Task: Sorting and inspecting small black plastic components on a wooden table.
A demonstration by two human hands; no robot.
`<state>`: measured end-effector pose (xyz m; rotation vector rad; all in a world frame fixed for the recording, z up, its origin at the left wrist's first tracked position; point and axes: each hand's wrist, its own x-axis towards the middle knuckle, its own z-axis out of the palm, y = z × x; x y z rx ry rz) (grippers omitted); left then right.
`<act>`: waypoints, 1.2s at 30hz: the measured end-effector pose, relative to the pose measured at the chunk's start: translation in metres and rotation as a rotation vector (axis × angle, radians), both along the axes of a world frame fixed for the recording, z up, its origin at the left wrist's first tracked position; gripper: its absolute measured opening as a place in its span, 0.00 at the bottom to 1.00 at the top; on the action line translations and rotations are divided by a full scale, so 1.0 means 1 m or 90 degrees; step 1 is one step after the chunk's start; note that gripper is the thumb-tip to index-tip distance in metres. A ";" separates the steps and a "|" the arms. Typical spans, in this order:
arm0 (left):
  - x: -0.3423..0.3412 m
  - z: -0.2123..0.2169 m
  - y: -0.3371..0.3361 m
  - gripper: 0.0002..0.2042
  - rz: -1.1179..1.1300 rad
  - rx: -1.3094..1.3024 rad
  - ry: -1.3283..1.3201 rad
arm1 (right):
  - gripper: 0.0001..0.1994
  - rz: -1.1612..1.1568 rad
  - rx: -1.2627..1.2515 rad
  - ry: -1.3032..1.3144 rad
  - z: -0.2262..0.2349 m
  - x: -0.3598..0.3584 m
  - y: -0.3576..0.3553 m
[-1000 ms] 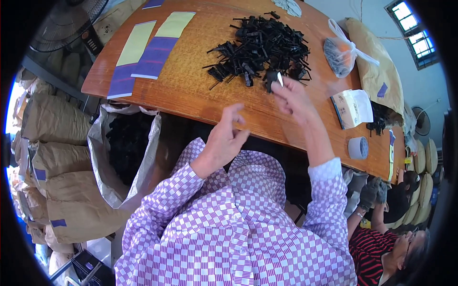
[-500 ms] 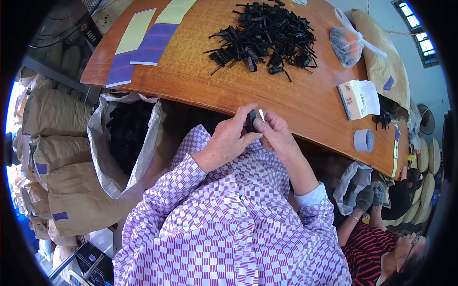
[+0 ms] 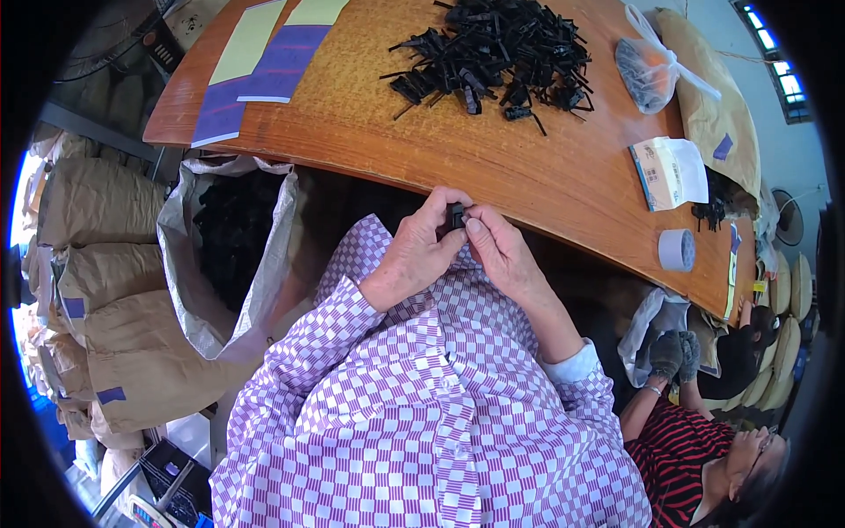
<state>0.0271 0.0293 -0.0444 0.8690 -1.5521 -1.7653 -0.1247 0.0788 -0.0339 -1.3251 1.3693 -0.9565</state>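
Observation:
A small black plastic part is pinched between my two hands, just in front of the table's near edge. My left hand grips it from the left with thumb and fingers. From the right, the thumb and curled fingers of my right hand press on it. My fingers cover much of the part, so its full shape is hidden. Beyond my hands, a heap of similar black plastic parts with thin rods lies on the wooden table.
Purple-and-yellow paper sheets lie on the table's left. At its right are a tied plastic bag, a tissue box and a tape roll. An open white sack of black parts stands at my left. A gloved co-worker is at right.
My right thumb has come down onto the black part, and the white-tipped piece that stuck up by my right fingers no longer shows. The view has shifted slightly.

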 end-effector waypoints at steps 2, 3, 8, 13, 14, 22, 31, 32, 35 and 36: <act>-0.001 -0.008 0.002 0.15 0.033 -0.124 -0.033 | 0.11 0.003 -0.025 0.046 -0.002 0.002 0.001; 0.000 -0.008 0.002 0.15 0.031 -0.122 -0.034 | 0.11 0.001 -0.023 0.045 -0.003 0.004 0.002; 0.000 0.001 0.002 0.15 0.019 -0.161 -0.147 | 0.09 -0.025 0.005 0.086 0.001 0.007 0.004; -0.003 -0.006 0.008 0.16 0.059 -0.309 -0.205 | 0.08 -0.056 -0.027 0.071 -0.013 0.010 0.006; -0.003 -0.005 0.009 0.16 0.063 -0.334 -0.214 | 0.08 -0.061 -0.031 0.060 -0.014 0.010 0.007; -0.006 0.008 0.005 0.14 0.078 -0.144 0.013 | 0.13 -0.123 -0.086 -0.202 -0.018 0.003 0.011; 0.008 0.016 0.001 0.18 0.016 0.320 0.247 | 0.08 -0.128 0.024 -0.297 -0.008 -0.004 0.011; 0.007 0.015 0.001 0.18 -0.018 0.319 0.224 | 0.08 -0.130 0.024 -0.298 -0.009 -0.005 0.010; 0.004 0.016 0.003 0.18 -0.086 0.320 0.207 | 0.08 -0.143 0.018 -0.379 -0.011 -0.009 0.008; 0.003 0.017 0.003 0.18 -0.119 0.321 0.214 | 0.08 -0.107 0.043 -0.402 -0.011 -0.014 0.007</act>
